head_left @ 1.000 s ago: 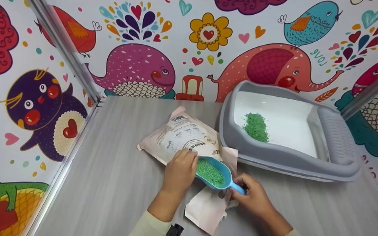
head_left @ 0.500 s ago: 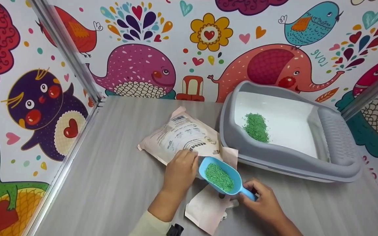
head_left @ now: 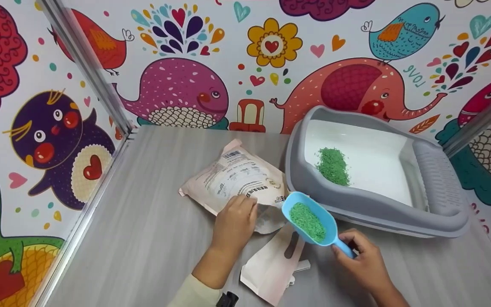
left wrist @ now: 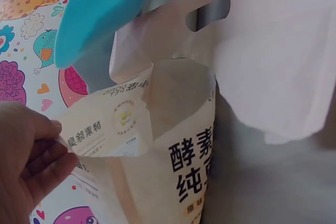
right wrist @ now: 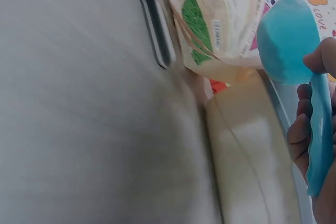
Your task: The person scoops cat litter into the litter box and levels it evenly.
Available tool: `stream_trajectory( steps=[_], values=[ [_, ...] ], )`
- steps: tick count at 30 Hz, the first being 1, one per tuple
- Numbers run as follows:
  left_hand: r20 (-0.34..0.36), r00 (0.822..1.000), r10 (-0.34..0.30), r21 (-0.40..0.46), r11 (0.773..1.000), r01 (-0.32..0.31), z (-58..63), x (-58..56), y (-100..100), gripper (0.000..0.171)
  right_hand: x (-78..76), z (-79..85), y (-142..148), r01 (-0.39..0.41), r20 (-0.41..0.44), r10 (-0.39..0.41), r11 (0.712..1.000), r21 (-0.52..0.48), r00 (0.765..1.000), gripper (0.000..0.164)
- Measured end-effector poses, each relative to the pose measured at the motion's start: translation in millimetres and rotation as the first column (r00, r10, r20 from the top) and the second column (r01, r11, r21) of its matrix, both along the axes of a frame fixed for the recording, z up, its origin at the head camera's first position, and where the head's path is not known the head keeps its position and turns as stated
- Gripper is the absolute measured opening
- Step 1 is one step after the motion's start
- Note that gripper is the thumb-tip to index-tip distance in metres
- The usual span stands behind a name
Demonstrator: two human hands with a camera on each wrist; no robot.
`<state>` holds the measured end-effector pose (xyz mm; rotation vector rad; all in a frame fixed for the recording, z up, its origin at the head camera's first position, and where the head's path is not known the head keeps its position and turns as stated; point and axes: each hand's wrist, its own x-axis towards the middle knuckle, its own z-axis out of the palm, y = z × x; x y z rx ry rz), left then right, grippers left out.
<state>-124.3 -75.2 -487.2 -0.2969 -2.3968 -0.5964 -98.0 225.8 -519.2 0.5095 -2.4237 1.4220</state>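
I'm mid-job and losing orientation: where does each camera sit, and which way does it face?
Head: on the head, facing forward and down at the bag, scoop and grey tray; both hands show, left hand and right hand.
Left wrist: faces the open bag; the left hand shows.
Right wrist: faces the scoop and tabletop; the right hand shows.
Shared: head and left wrist both show bag, scoop and left hand.

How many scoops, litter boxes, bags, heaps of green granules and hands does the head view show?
Blue scoop: 1
Grey litter box: 1
Printed bag: 1
Green granule heaps: 2 (heap in scoop, heap in box)
Hands: 2 (left hand, right hand)
Total: 7
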Motion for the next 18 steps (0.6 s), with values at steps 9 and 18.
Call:
stream_trajectory(
  steps=[9,18],
  values=[
    [0.007,1.000,-0.007,0.009,1.000,0.007,-0.9,0.7,-0.5,0.008,-2.6,22.4,9.2,0.167,0.002,-0.167,0.986,-0.024,0.986,0.028],
    [0.010,1.000,-0.003,0.009,1.000,0.003,-1.2,0.7,-0.5,0.007,-7.3,44.8,18.6,0.215,-0.062,-0.219,0.974,-0.064,0.974,0.023]
  ],
)
